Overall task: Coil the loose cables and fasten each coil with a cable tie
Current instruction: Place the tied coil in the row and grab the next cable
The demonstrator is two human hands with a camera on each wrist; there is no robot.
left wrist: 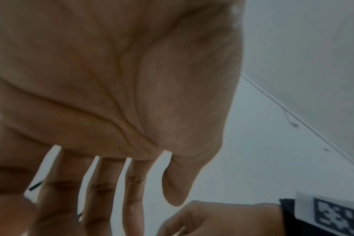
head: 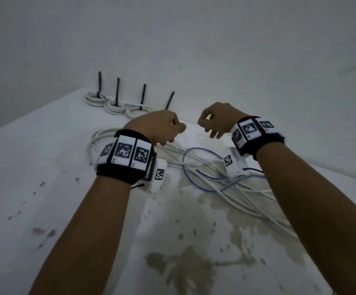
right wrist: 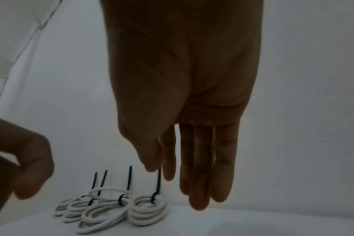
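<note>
I can't name the room: bare white wall (head: 215,39), stained white table (head: 45,188), tied cable coils (right wrist: 148,212).

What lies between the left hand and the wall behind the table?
Tied white coils, black cable ties standing up from them, sit in a row beyond the left hand; the head view shows this.

A white tabletop (head: 45,167) fills the lower part of the head view, its covering marked with brownish stains (head: 226,235) and small dark specks (head: 43,232) scattered across the near side. Behind it rises a plain pale wall (head: 215,39), meeting the surface at the far edge. In the right wrist view, a white ceiling (right wrist: 14,52) with panel seams shows at upper left.
</note>
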